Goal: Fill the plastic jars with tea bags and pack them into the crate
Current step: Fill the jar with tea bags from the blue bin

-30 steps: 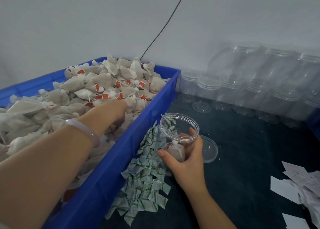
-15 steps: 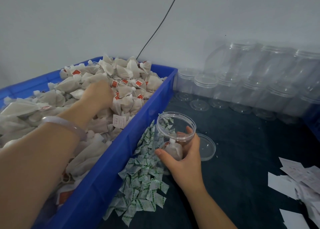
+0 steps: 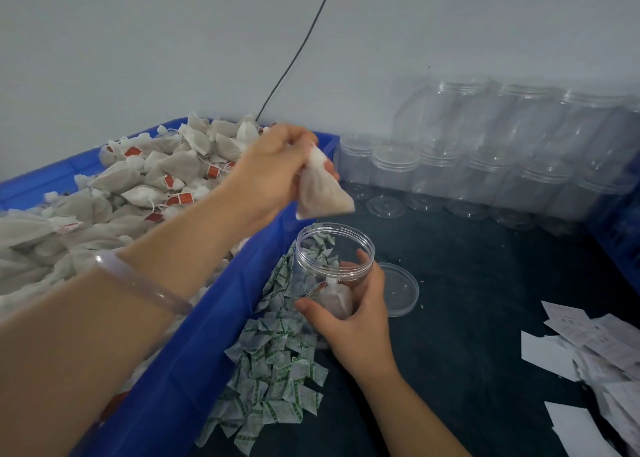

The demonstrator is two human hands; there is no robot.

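My left hand [image 3: 273, 169] pinches a white tea bag [image 3: 322, 190] by its top, and the bag hangs just above the open mouth of a clear plastic jar [image 3: 334, 248]. My right hand [image 3: 353, 314] grips that jar around its lower part on the dark table. One tea bag [image 3: 334, 300] lies inside the jar at the bottom. A blue crate [image 3: 221, 318] on the left is heaped with white tea bags [image 3: 138, 183] that carry red tags.
A pile of small green-printed sachets [image 3: 277, 363] lies between crate and jar. The jar's clear lid [image 3: 398, 288] lies to its right. Several empty clear jars [image 3: 485, 165] line the back wall. White paper slips [image 3: 595, 370] are scattered at the right. A black cable [image 3: 294, 54] runs up the wall.
My left hand rose out of the tea bag heap and moved right with one tea bag, which now hangs over the jar. The right hand kept its grip on the jar.
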